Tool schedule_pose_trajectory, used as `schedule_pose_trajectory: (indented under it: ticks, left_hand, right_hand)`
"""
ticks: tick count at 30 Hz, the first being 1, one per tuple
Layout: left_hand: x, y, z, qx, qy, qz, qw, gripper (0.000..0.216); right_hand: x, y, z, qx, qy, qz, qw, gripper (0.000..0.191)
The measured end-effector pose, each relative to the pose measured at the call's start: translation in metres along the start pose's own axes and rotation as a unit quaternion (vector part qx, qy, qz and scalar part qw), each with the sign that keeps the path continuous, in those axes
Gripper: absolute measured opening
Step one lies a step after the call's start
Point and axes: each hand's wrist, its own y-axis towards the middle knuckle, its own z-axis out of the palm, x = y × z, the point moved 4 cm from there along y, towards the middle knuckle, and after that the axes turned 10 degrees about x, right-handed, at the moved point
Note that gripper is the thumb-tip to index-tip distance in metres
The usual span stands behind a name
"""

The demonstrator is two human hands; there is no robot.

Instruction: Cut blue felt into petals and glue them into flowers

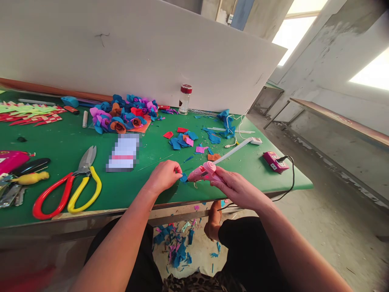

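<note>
A small piece of blue paper (pixel 183 177) is pinched between the thumb and fingers of my left hand (pixel 165 176), just above the green table top (pixel 158 152). My right hand (pixel 235 184) is wrapped round a pink glue gun (pixel 203 172), its nozzle pointing left at the blue piece. Whether the nozzle touches the paper I cannot tell. From the back of the gun a long white glue stick (pixel 234 150) rises to the right. Beyond my hands lies a pile of cut blue, pink and red paper pieces (pixel 182 140).
Large scissors (pixel 83 170) with red and yellow handles lie at the left, beside a blurred-out rectangle (pixel 123 153). Paper flowers (pixel 121 115) are heaped at the back near a glass jar (pixel 184 101). A magenta power socket (pixel 275 162) with a black cable sits near the right edge. Scraps (pixel 179 247) litter the floor.
</note>
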Motion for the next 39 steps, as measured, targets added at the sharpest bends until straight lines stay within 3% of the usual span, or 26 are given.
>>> schedule_pose_trajectory:
  ticks: [39]
  left_hand:
    - [0.002, 0.002, 0.001, 0.002, 0.005, 0.011, 1.000, 0.009]
  right_hand:
    - [-0.007, 0.000, -0.005, -0.015, -0.024, 0.019, 0.999, 0.032]
